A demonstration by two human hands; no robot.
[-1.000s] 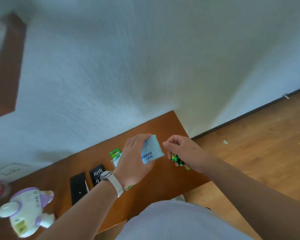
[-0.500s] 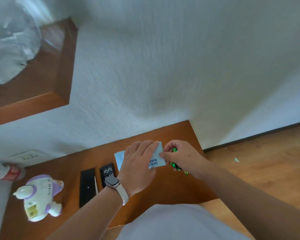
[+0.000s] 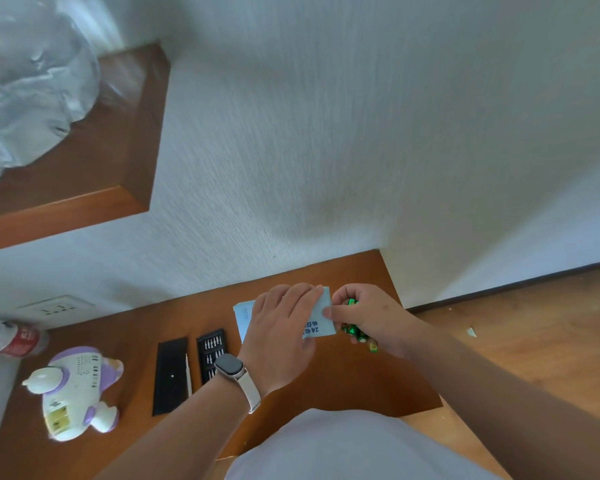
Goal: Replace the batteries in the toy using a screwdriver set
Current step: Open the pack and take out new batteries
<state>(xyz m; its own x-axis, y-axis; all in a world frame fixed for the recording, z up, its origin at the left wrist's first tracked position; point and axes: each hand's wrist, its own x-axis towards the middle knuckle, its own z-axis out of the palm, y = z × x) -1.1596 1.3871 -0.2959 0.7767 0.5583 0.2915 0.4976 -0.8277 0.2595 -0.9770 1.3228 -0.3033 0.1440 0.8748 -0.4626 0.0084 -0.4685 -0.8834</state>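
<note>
Head view, left hand (image 3: 281, 337) fingers clamped over battery pack (image 3: 321, 328), right hand (image 3: 374, 318) fingers round green batteries (image 3: 353, 330)

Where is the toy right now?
In the head view, the toy lies at the lower left on the desk, left of the black lid and just below a bottle.

Toy (image 3: 75, 393) white, purple patches; batteries (image 3: 354, 330) green; packet (image 3: 317, 318) pale blue, dark-blue print; desk (image 3: 361, 382) brown.
</note>
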